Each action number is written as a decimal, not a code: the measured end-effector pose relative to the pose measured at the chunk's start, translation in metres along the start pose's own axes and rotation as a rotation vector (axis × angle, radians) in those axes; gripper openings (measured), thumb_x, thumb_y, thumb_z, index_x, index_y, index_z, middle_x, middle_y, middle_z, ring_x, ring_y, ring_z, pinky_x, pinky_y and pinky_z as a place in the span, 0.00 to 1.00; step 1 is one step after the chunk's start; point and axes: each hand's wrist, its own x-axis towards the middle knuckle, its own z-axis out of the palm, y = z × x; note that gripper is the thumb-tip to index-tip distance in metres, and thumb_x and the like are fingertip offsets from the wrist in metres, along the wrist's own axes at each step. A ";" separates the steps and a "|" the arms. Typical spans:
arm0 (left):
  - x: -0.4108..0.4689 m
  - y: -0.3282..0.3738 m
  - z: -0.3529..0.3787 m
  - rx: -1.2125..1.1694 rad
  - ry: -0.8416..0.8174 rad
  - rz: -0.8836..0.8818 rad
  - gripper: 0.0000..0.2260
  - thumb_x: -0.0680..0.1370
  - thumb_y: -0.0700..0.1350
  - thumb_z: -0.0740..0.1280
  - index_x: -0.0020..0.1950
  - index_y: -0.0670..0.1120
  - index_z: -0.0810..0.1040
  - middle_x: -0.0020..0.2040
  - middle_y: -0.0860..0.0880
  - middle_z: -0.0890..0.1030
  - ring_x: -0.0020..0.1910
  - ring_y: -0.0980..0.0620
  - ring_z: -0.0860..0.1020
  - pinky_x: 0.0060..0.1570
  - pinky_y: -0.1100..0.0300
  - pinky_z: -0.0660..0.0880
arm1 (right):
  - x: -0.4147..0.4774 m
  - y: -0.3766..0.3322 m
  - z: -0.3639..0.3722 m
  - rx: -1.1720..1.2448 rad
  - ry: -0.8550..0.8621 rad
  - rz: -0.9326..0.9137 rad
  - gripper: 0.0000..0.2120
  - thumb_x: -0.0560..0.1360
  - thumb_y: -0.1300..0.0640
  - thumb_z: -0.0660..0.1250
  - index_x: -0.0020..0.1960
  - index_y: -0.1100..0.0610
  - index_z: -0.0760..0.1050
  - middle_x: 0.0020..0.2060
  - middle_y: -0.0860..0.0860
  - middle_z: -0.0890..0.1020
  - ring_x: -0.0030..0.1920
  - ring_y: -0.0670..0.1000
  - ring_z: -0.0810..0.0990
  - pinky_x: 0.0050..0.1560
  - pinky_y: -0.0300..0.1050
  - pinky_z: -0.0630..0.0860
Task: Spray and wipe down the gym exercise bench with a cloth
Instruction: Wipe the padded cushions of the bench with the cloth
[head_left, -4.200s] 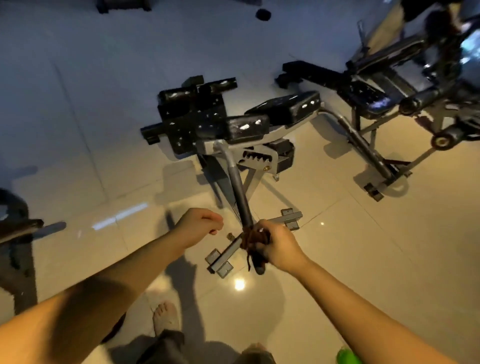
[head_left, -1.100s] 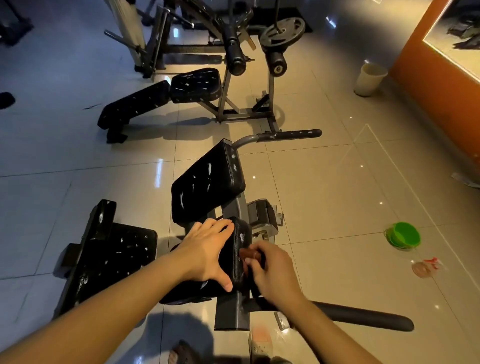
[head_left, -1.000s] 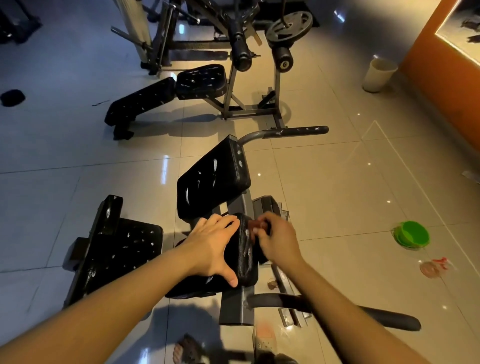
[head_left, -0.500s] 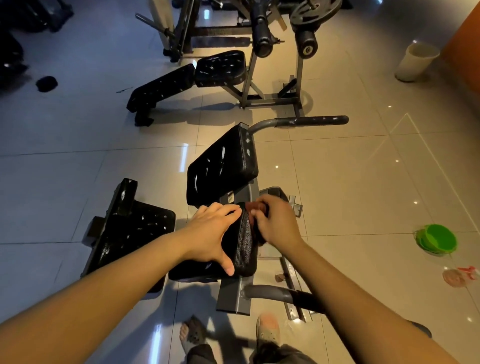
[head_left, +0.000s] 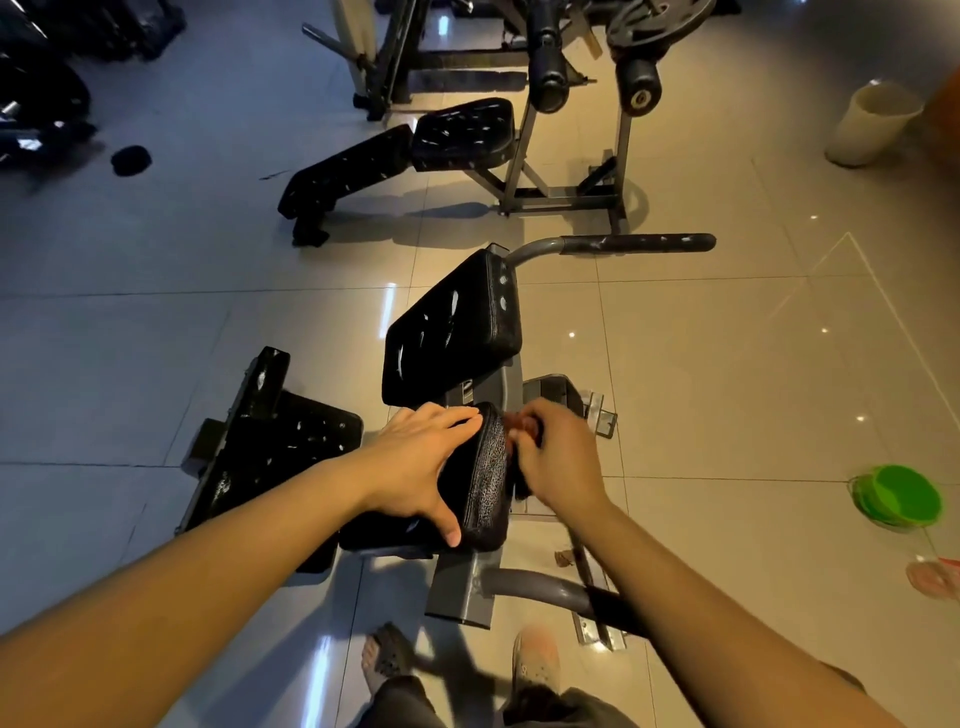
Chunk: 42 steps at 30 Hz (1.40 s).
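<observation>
Meanwhile, my left hand (head_left: 421, 462) rests flat on the bench pad (head_left: 480, 493) while my right hand (head_left: 558, 457) grips the cloth (head_left: 519, 422) against its side.

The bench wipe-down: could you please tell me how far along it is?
Midway, probably. No finished part is evident. In hand: the left hand steadies the small pad while the right hand holds a brown cloth against its side edge. Likely left: the larger pad and the frame.

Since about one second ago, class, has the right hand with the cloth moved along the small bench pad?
Yes. The right hand, gripping the reddish cloth, has slid along the right edge of the small bench pad, from around the middle toward its far end.
</observation>
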 end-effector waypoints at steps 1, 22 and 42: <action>0.000 0.000 0.000 0.000 -0.002 -0.001 0.62 0.61 0.67 0.80 0.84 0.53 0.47 0.83 0.56 0.51 0.79 0.51 0.52 0.78 0.53 0.50 | -0.019 -0.003 0.000 0.022 -0.031 -0.037 0.05 0.77 0.61 0.70 0.50 0.52 0.80 0.42 0.45 0.80 0.45 0.45 0.78 0.45 0.34 0.71; 0.000 0.007 -0.001 -0.022 -0.015 -0.019 0.62 0.62 0.66 0.81 0.85 0.53 0.46 0.83 0.56 0.50 0.78 0.52 0.52 0.78 0.53 0.50 | 0.002 0.018 -0.002 -0.078 -0.018 -0.046 0.05 0.78 0.59 0.69 0.53 0.55 0.79 0.45 0.51 0.82 0.48 0.53 0.80 0.45 0.44 0.69; -0.002 0.006 0.000 -0.005 -0.020 -0.037 0.63 0.62 0.66 0.81 0.85 0.52 0.46 0.84 0.55 0.49 0.79 0.52 0.51 0.77 0.57 0.48 | -0.083 0.010 -0.006 0.007 -0.222 -0.259 0.10 0.78 0.55 0.67 0.59 0.50 0.79 0.50 0.48 0.81 0.51 0.47 0.77 0.53 0.44 0.74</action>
